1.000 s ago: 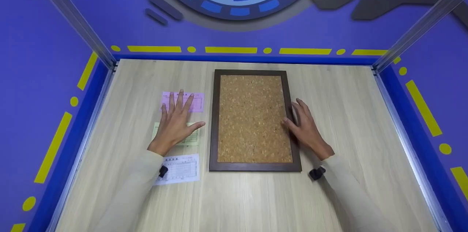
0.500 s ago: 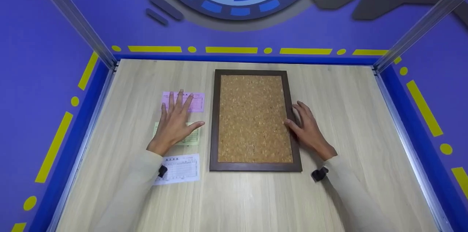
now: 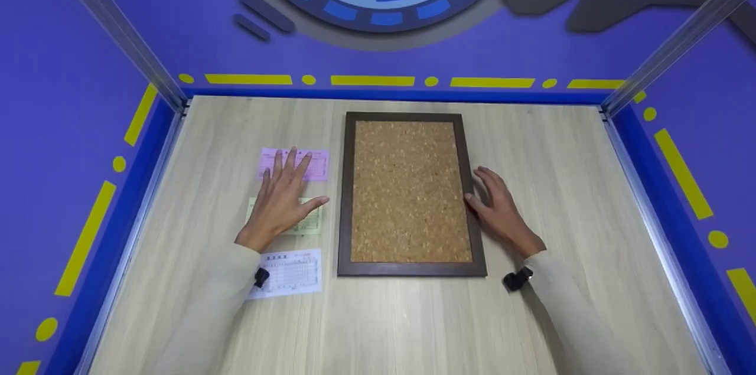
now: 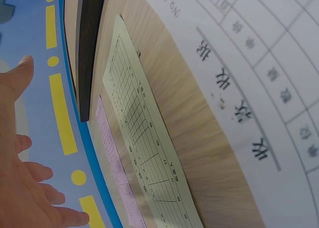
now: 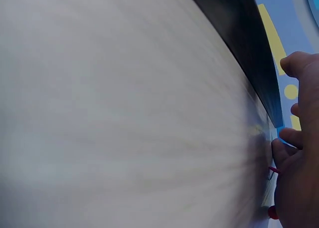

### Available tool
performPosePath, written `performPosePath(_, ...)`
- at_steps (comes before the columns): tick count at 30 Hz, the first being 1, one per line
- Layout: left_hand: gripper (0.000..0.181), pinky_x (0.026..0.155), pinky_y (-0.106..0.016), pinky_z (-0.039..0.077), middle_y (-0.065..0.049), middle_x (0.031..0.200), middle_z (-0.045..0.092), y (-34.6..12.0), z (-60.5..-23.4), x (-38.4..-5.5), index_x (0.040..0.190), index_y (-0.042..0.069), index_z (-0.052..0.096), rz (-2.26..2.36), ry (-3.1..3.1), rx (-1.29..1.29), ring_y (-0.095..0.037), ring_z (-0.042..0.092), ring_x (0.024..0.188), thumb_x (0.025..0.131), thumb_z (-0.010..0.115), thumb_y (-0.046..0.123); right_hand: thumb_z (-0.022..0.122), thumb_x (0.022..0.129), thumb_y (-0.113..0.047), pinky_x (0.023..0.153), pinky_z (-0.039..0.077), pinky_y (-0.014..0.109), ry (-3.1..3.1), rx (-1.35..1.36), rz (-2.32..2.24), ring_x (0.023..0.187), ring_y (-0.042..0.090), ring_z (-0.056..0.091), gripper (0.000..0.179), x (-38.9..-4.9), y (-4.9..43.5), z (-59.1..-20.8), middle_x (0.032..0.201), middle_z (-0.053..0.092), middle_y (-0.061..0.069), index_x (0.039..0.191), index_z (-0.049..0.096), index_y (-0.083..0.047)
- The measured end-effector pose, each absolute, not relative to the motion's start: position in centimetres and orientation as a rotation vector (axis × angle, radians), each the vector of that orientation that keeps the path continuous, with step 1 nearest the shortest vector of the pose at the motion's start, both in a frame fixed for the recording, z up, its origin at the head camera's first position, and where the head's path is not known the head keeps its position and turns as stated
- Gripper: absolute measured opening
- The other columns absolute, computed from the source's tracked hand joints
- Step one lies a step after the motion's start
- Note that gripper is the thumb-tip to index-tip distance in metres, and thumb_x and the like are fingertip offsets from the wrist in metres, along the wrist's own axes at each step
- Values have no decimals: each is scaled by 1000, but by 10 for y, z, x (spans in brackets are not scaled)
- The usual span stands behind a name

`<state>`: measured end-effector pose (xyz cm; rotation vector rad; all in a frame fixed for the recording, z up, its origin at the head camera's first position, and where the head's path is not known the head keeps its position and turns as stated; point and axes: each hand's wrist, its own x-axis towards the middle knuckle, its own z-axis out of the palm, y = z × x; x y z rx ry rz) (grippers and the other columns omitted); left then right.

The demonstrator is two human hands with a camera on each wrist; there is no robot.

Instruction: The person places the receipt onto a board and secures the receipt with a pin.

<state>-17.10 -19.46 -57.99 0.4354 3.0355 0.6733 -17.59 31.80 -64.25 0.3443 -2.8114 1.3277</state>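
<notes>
On the tabletop [image 3: 384, 328], the white slip [image 3: 295, 274] is laid at eight o'clock from the central board [image 3: 411, 198], partly covered by the left sleeve [image 3: 204, 310]. Just below nine o'clock, the green slip [image 3: 310, 220] is partly hidden by the left hand [image 3: 282, 201], spread wide with nothing gripped. At three o'clock, by the board's edge, the right hand [image 3: 499, 209] is held half open, fingers loosely bent, no grip seen. Between nine and ten, the pink slip [image 3: 319, 163] is overlapped by the left hand's fingers. Beyond twelve, the wall [image 3: 177, 20] is marked in yellow.
</notes>
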Motion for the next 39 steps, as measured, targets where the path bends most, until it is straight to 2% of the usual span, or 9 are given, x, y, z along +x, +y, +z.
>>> performPosePath(9, 103, 132, -69, 14, -16, 185, 8, -197, -583, -172, 177, 16, 22, 740, 3024, 469, -44, 4, 170, 101, 72, 63, 70, 110, -24, 130, 22, 65, -2805, 353, 1301, 162, 43, 29, 63, -177, 320, -648, 172, 37, 26, 163, 46, 0)
performPosePath(20, 98, 130, -72, 17, -20, 183, 15, -200, -586, -173, 175, 12, 30, 833, 3022, 484, -46, 8, 169, 100, 78, 53, 74, 106, -14, 127, 27, 66, -2719, 425, 1266, 157, 45, 36, 57, -177, 325, -653, 165, 46, 28, 156, 54, 4)
performPosePath(27, 98, 132, -69, 16, -20, 183, 17, -206, -588, -169, 174, 10, 31, 848, 3025, 452, -48, 10, 168, 100, 80, 50, 74, 102, -3, 127, 31, 58, -2559, 489, 1259, 153, 48, 42, 51, -180, 316, -650, 158, 53, 30, 149, 59, 10)
performPosePath(30, 99, 132, -68, 15, -18, 183, 16, -208, -588, -168, 175, 11, 30, 846, 3020, 431, -46, 8, 169, 99, 80, 51, 74, 103, -5, 127, 32, 56, -2551, 483, 1284, 154, 46, 42, 51, -178, 308, -646, 160, 52, 29, 149, 59, 9)
performPosePath(39, 98, 131, -70, 17, -19, 183, 18, -210, -588, -169, 175, 11, 30, 857, 3015, 402, -47, 9, 169, 99, 81, 50, 74, 105, -13, 126, 31, 66, -2623, 464, 1320, 158, 45, 37, 53, -178, 298, -647, 166, 44, 28, 152, 58, 5)
